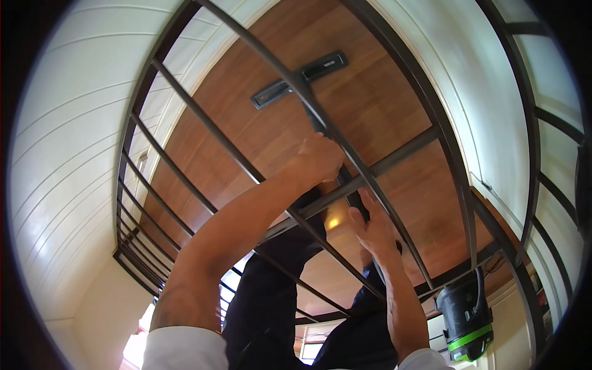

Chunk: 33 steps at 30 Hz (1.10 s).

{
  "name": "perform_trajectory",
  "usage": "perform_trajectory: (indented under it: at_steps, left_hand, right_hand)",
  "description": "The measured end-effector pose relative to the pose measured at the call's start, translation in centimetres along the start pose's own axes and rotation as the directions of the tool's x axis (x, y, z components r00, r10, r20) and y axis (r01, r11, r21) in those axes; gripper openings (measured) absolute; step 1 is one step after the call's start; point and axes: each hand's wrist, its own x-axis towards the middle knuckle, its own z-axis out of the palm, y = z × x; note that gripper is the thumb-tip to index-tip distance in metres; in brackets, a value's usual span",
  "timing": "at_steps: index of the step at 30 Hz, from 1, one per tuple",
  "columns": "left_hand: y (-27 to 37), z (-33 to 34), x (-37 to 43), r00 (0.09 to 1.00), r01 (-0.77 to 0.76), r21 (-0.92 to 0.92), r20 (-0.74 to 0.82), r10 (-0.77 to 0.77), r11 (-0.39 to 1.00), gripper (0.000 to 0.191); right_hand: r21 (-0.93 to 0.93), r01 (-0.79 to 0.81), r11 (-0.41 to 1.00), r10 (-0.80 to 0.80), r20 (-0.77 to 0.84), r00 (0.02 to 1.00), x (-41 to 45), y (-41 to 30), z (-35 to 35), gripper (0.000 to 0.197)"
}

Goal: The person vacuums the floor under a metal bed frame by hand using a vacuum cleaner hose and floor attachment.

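My left hand (326,155) is closed around the black vacuum cleaner tube (315,121), reaching through the bars of a dark metal bed frame (328,196). Lower on the same tube, my right hand (377,226) grips it with the thumb along its side. At the tube's far end, a wide black vacuum floor head (323,66) rests on the brown wooden floor (222,115). One slat bar passes in front of the head and tube, hiding a strip of them.
A black and green canister vacuum (465,319) stands at the lower right with a hose on top. White panelled wall (83,138) runs along the left, and another white wall (439,51) along the right. My dark-trousered legs (268,286) are among the slats.
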Motion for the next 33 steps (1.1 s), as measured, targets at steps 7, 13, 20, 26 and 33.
perform_trajectory:
  at_steps: [7, 13, 20, 26, 33]
  left_hand:
    - [-6.1, 6.3, -16.4, 0.336, -0.026, -0.469, -0.836, -0.434, 0.883, 0.022]
    - [-13.4, 12.2, -3.9, 0.805, -0.138, -0.987, -0.161, -0.571, 0.084, 0.044]
    - [-10.1, 17.6, 5.2, 0.765, 0.04, -0.991, -0.05, -0.642, 0.124, 0.097]
    - [-15.3, 18.2, 9.0, 0.519, 0.027, -0.88, -0.393, -0.759, 0.474, 0.11]
    - [-28.3, 13.5, 10.8, 0.675, 0.191, -0.808, -0.305, -0.672, 0.558, 0.088]
  right_hand:
    - [-0.224, -0.276, 0.935, 0.334, 0.289, 0.897, 3.4, -3.8, 1.9, 0.053]
    - [-0.109, -0.003, 0.994, 0.03, 0.246, 0.969, 8.8, -3.6, 7.2, 0.057]
    - [0.045, 0.05, 0.998, -0.063, 0.36, 0.931, 0.3, -0.5, 7.5, 0.053]
    - [0.483, -0.58, 0.656, 0.113, 0.697, 0.708, 6.0, -0.6, 9.7, 0.056]
    - [0.598, -0.552, 0.581, 0.039, 0.658, 0.752, 13.2, -5.9, 13.5, 0.062]
